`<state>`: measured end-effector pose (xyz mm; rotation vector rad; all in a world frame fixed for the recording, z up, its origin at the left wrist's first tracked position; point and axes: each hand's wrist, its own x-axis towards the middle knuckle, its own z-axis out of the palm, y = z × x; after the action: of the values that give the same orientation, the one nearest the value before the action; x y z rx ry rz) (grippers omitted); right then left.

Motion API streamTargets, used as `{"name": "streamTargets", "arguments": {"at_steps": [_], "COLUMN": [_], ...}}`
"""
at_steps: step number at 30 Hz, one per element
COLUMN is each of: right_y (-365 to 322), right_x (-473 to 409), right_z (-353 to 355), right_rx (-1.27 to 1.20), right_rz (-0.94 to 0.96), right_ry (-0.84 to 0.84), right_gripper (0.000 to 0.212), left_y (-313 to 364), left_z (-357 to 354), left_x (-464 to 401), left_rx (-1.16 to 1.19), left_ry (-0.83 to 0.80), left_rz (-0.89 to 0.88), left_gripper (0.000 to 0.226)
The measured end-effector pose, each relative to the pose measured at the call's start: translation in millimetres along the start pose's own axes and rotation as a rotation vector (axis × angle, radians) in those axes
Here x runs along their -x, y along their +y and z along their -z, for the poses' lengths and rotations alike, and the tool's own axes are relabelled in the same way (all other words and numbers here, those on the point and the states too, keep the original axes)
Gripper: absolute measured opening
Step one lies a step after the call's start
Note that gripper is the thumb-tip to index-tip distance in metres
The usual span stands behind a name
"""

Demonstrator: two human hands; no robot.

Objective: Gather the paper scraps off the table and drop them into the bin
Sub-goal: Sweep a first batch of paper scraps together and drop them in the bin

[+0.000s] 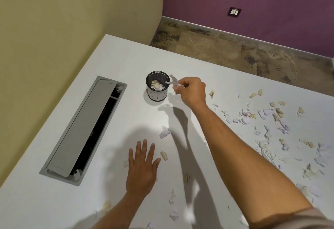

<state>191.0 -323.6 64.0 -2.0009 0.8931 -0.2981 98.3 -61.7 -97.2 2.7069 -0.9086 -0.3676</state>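
A small black mesh bin point(157, 97) with a white label stands on the white table point(117, 60), with crumpled scraps inside. My right hand point(191, 91) is just right of the bin's rim and pinches a white paper scrap point(173, 81) that pokes over the rim. My left hand point(141, 165) lies flat with straight, spread fingers low over the near table. Many torn white and beige paper scraps point(271, 129) are scattered across the right side. A white scrap point(164, 132) and a beige scrap point(163, 155) lie near my left hand.
A grey cable hatch point(85, 129) with its lid partly open is set into the table at the left. The table's far edge drops to a carpeted floor point(235, 48). Yellow and purple walls stand behind.
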Motion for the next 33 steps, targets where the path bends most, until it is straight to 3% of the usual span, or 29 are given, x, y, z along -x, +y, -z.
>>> {"name": "streamTargets", "arguments": {"at_steps": [12,15,17,22,27,30,33], "right_y": [-48,-48,-45,-34,-5,27,58], "right_x": [-38,-38,-38,-31,-5,17,44], "right_z": [-36,-40,-39,-29,-24,-30,-46], "right_rx": [0.595,0.585,0.526,0.326,0.178,0.276,0.490], "right_rz": [0.257,0.223,0.205,0.180,0.127,0.128,0.171], "right_ry": [-0.172,-0.249,-0.255,-0.170,-0.048,-0.113,-0.299], "right_gripper": [0.022,0.017,0.030,0.035,0.054,0.054,0.043], "left_y": [0,0,1,2,-1,-2,0], "left_z": [-5,-4,-3,0,-2,-1,4], "left_x": [1,1,1,1,0,0,-1], "left_rx": [-0.052,-0.056,-0.053,-0.048,-0.029,-0.008,0.076], "left_ry": [0.016,0.011,0.007,-0.014,-0.017,-0.026,-0.029], "left_rz": [-0.007,-0.004,0.001,0.010,-0.005,-0.019,-0.001], "left_gripper": [0.058,0.058,0.058,0.059,0.060,0.060,0.059]}}
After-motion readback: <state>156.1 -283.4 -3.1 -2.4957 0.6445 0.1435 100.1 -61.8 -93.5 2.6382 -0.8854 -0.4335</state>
